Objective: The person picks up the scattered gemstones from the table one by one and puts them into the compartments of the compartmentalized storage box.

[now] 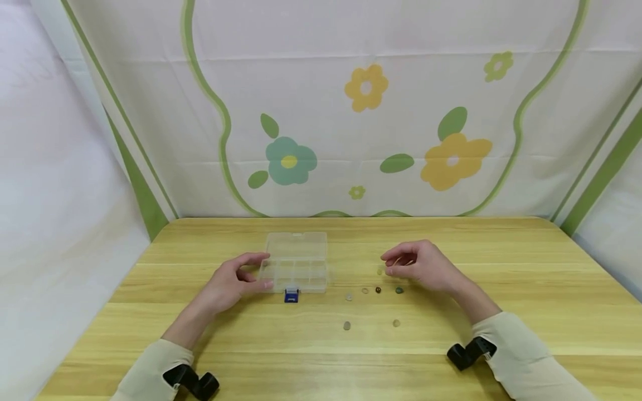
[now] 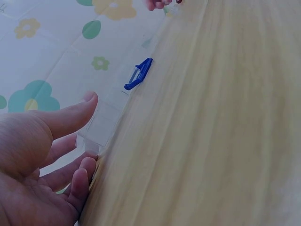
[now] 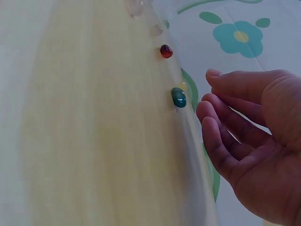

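A clear plastic compartment box (image 1: 296, 274) stands on the table with its lid (image 1: 296, 246) tipped back and its blue latch (image 1: 291, 295) at the front. My left hand (image 1: 233, 281) holds the box's left end, thumb near the front corner and fingertips toward the back. My right hand (image 1: 421, 266) hovers beside a pale yellow stone (image 1: 379, 270), its curved fingers and thumb apart with nothing visible between them. In front of it lie a dark green stone (image 3: 178, 97) and a dark red-brown stone (image 3: 166, 51).
A small pale ring-like stone (image 1: 365, 290) and a clear stone (image 1: 349, 297) lie right of the box. Nearer the front are a grey stone (image 1: 347, 326) and a beige stone (image 1: 396, 323). A flowered cloth (image 1: 321, 111) hangs behind the wooden table (image 1: 281, 356).
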The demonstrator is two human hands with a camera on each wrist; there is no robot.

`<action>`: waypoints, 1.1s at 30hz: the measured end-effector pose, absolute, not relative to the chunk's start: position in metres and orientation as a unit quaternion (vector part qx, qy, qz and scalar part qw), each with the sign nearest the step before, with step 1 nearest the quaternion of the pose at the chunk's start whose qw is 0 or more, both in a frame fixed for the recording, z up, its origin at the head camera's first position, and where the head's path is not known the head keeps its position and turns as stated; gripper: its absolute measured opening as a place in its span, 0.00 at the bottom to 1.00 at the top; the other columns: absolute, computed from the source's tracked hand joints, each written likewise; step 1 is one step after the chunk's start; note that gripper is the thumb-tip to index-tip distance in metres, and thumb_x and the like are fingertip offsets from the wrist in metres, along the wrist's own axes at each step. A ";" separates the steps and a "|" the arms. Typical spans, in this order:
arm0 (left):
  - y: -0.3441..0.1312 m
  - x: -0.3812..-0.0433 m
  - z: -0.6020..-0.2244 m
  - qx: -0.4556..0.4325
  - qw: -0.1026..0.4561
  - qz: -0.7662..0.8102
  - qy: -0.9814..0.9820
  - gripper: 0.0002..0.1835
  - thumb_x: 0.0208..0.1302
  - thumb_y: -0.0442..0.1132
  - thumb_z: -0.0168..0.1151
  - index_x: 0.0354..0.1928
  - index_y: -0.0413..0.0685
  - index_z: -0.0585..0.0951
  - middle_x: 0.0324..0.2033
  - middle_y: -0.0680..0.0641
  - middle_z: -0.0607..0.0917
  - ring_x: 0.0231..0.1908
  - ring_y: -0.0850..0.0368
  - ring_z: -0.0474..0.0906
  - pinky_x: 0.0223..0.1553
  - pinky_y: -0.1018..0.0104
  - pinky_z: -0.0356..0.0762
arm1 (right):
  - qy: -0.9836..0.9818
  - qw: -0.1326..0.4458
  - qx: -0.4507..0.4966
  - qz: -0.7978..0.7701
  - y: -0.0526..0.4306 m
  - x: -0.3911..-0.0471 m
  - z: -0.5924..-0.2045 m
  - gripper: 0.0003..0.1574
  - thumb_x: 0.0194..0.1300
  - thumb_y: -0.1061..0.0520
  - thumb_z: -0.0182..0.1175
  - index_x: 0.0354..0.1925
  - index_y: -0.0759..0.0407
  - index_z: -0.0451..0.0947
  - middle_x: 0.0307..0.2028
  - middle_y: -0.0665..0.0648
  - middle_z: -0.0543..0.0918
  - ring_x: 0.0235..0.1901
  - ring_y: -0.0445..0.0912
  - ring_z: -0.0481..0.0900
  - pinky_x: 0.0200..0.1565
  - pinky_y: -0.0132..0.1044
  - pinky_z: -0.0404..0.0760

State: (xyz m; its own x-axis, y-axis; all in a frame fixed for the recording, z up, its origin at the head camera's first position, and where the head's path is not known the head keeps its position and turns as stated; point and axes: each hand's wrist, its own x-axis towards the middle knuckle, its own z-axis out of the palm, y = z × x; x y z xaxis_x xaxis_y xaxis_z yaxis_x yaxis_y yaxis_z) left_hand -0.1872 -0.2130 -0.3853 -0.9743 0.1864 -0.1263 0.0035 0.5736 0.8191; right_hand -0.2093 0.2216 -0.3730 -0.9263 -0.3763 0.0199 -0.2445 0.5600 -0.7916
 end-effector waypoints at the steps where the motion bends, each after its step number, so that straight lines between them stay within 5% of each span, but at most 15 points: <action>1: -0.213 -0.187 -0.385 0.053 0.099 0.458 0.882 0.38 0.64 0.51 0.78 0.74 0.54 0.76 0.71 0.43 0.78 0.49 0.50 0.74 0.48 0.61 0.73 | 0.880 0.076 -0.176 -0.434 0.220 -0.209 -0.374 0.18 0.68 0.54 0.74 0.53 0.60 0.89 0.41 0.55 0.90 0.40 0.46 0.84 0.40 0.32 0.81; 33: -0.210 -0.190 -0.387 0.062 0.099 0.459 0.881 0.38 0.64 0.51 0.78 0.74 0.54 0.76 0.70 0.43 0.78 0.47 0.51 0.74 0.46 0.60 0.73 | 0.901 0.099 -0.143 -0.396 0.207 -0.217 -0.382 0.09 0.67 0.58 0.74 0.45 0.55 0.92 0.39 0.52 0.91 0.37 0.44 0.83 0.39 0.33 0.80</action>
